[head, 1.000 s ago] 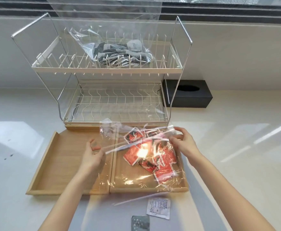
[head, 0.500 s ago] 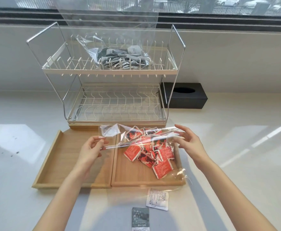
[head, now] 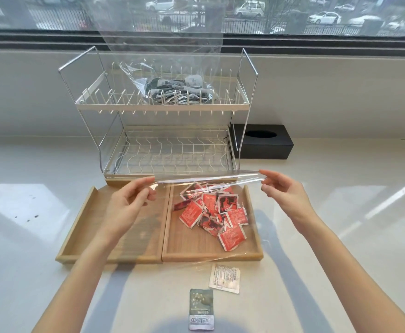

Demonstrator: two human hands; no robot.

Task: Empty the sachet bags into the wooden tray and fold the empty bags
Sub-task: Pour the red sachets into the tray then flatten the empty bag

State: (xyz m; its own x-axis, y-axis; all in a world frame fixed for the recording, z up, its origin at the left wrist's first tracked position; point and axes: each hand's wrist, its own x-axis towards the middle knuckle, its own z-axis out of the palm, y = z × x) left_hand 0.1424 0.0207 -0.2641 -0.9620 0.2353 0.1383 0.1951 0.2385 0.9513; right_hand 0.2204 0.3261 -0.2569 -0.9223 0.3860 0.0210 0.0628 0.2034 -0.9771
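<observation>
Clear plastic is stretched taut between the two hands: an empty bag (head: 208, 181), held by its top edge above the wooden tray (head: 163, 255). The left hand (head: 127, 200) pinches one end between thumb and fingers, palm turned inward, forearm reaching up from the lower left. The right hand (head: 283, 193) pinches the other end, its fingers extended toward the left, forearm running in from the lower right. The bag's film hangs down over the tray's right compartment, where a heap of red sachets (head: 214, 215) lies. The left compartment sits under the left hand and wrist.

On the pale, glossy tabletop (head: 28, 236), just in front of the tray, lie a white sachet (head: 225, 278) and, nearer still, a grey-green sachet (head: 201, 308), apart from each other. Behind the tray stands a two-tier wire dish rack (head: 163, 106); its upper shelf carries a second clear bag (head: 172, 75) with grey and white sachets in it, the open top rising in front of the window (head: 316, 15). A black tissue box (head: 263, 143) sits just right of the rack. Parked cars and a fence show through the window.
</observation>
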